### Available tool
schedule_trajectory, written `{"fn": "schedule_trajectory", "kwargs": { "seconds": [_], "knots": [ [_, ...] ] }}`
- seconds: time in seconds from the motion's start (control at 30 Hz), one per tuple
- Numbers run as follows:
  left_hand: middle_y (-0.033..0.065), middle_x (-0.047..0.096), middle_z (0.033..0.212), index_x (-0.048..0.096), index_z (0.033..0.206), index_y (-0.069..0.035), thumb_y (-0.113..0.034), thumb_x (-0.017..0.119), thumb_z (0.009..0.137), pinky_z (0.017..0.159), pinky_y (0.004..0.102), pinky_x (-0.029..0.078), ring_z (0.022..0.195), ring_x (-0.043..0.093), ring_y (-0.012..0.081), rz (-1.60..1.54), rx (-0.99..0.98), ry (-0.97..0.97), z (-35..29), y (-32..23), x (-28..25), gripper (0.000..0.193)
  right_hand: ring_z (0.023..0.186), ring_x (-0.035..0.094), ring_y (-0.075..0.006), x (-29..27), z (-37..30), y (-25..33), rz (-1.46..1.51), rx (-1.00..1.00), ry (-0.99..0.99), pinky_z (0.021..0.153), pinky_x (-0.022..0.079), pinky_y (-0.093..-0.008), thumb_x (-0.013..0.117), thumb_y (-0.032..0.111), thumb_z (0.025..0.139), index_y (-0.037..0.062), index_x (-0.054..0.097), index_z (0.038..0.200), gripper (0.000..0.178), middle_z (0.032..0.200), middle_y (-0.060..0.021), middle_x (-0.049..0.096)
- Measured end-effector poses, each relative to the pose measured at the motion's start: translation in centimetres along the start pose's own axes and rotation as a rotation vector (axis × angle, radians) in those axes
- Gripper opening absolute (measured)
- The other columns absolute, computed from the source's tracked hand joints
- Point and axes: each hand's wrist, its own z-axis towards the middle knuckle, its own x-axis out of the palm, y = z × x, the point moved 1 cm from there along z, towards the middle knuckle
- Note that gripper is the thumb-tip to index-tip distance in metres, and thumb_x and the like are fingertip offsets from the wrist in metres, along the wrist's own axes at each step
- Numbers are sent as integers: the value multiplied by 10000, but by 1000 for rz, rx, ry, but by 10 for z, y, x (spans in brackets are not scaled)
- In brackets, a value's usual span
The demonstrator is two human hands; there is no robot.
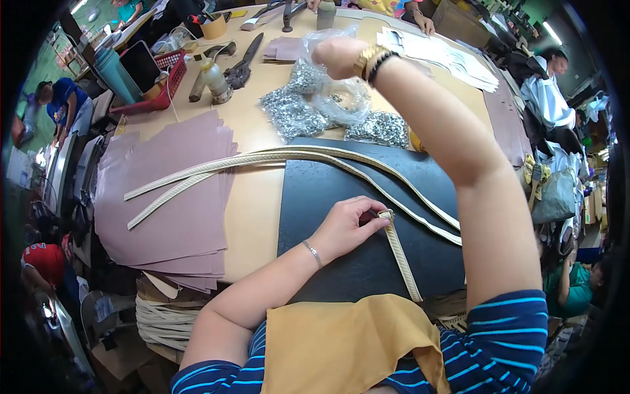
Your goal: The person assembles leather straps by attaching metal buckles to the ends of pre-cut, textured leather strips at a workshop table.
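Observation:
My left hand (348, 226) pinches the upper end of a short cream woven strap (401, 259), where a small metal fitting (386, 215) shows at the fingertips. The strap's other end hangs down toward the near edge of a black mat (315, 256). Reaching far across the table, my right hand (341, 56) is at a clear plastic bag (305, 75) of small shiny metal pieces; its fingers are hidden. More bags of metal pieces (377, 128) lie around it. Long cream straps (289, 154) stretch across the mat and the stacked sheets.
Mauve sheets (157, 190) are stacked at the left. Beyond them stand a squeeze bottle (214, 79), a dark metal tool (246, 62) and a red basket (164, 85). White cut pieces (446, 59) lie at the far right, near another person's hand (424, 24). Coiled straps (167, 318) sit below the table edge.

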Motion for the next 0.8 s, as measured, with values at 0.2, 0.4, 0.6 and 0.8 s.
{"fn": "schedule_trajectory", "kwargs": {
  "seconds": [0.2, 0.4, 0.6, 0.8],
  "knots": [
    [92, 697, 959, 678, 1061, 5, -135, 716, 882, 777, 283, 555, 843, 693, 152, 24, 32, 17, -1, -1, -3, 230, 853, 661, -353, 25, -45, 79, 122, -72, -111, 766, 544, -453, 637, 105, 760, 39, 626, 902, 158, 864, -187, 662],
    [97, 710, 961, 673, 1052, 23, -117, 704, 890, 757, 276, 555, 824, 685, 128, 3, 18, 7, 1, 3, 3, 216, 896, 683, -352, 71, -31, 93, 299, 13, -158, 809, 549, -434, 698, 218, 799, 38, 696, 934, 226, 916, -189, 702],
    [64, 696, 1026, 637, 1124, 33, -90, 686, 911, 840, 263, 536, 927, 655, 112, -268, -120, -14, 4, 9, -1, 250, 891, 699, -286, 59, -64, 89, 800, -15, -480, 806, 552, -388, 691, 281, 874, 56, 690, 1096, 316, 998, -141, 719],
    [75, 703, 1004, 651, 1121, 16, -136, 679, 927, 825, 249, 555, 895, 675, 119, -468, -205, -53, 6, 8, -3, 248, 757, 673, -130, 58, -235, 83, 1139, 278, -587, 693, 547, -285, 687, 229, 905, 35, 689, 1083, 264, 933, -84, 723]
  ]
}}
